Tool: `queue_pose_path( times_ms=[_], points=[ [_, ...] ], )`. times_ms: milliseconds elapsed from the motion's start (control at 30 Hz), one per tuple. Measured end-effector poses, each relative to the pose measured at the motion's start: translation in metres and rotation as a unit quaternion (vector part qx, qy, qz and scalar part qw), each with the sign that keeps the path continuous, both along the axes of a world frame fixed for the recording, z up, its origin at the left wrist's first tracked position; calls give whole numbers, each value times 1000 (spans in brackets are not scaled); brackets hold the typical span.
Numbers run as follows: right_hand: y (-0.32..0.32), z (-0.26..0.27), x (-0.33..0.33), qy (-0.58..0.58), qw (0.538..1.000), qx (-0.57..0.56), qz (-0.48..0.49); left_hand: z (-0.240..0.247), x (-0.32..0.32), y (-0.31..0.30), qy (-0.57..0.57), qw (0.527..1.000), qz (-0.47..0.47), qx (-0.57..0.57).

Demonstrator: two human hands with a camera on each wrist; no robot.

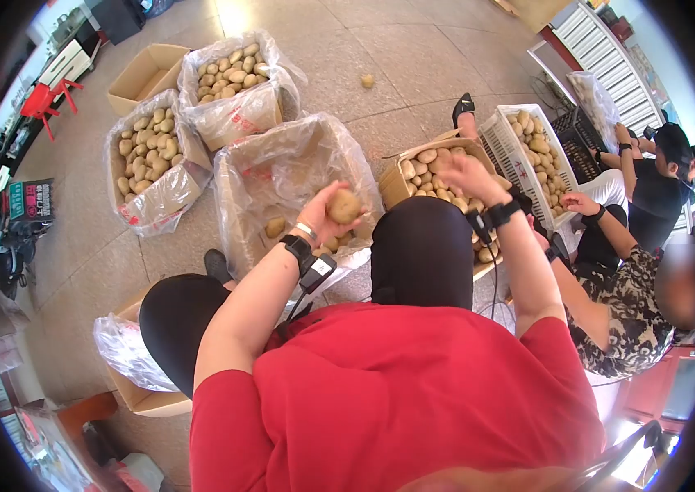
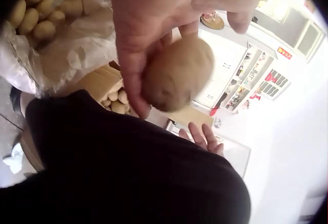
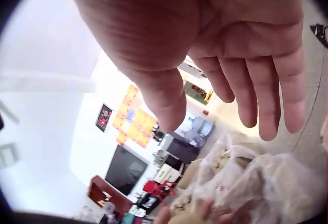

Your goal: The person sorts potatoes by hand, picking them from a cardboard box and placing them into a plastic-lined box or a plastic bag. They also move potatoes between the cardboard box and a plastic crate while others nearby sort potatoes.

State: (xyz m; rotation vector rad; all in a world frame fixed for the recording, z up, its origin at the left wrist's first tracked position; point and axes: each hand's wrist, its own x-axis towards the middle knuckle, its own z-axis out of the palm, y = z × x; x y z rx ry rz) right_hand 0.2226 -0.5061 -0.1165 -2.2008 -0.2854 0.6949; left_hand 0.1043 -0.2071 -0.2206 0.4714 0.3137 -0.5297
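Note:
My left hand [image 1: 327, 211] grips one large potato [image 1: 343, 207] above a plastic-lined carton [image 1: 237, 184] that has a few potatoes on its bottom. Up close in the left wrist view, the fingers curl around the potato [image 2: 179, 73]. My right hand [image 1: 470, 176] is over a box of potatoes [image 1: 423, 168] beside my knee. In the right wrist view this hand [image 3: 230, 39] has its fingers extended and nothing in its palm.
Two lined cartons of potatoes [image 1: 151, 148] [image 1: 233, 75] stand at the back left by an open cardboard box [image 1: 143, 78]. A white crate of potatoes [image 1: 534, 152] is on the right, near two seated people. One potato [image 1: 367, 81] lies on the floor.

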Motion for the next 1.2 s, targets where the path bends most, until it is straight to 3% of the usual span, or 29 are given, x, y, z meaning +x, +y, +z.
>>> queue_pose_path(
  times_ms=[67, 133, 200, 300, 467, 567, 700, 867, 1200],
  points=[
    [-37, -73, -13, -185, 968, -156, 63, -38, -7, 8, 54, 997, 5, 52],
    [-47, -65, -59, -144, 966, -168, 138, -51, -22, 13, 114, 981, -25, 154],
    [-85, -131, -85, -200, 932, -287, 94, -60, -34, 17, 144, 966, -36, 214],
    [-120, -195, -108, -147, 918, -364, 53, -77, -44, 23, 188, 931, -41, 310],
    [-129, -239, -129, -173, 931, -319, -43, -100, -43, 33, 216, 909, -18, 356],
    [-98, -202, -132, -114, 925, -360, -46, -99, -41, 38, 220, 900, 17, 375],
    [-110, -239, -136, -153, 939, -307, -30, -105, -37, 45, 210, 905, 99, 357],
    [-107, -222, -141, -181, 936, -303, -8, -105, -27, 46, 214, 898, 131, 360],
    [-96, -174, -141, -223, 923, -293, 110, -113, -25, 34, 206, 925, 29, 319]
  ],
)
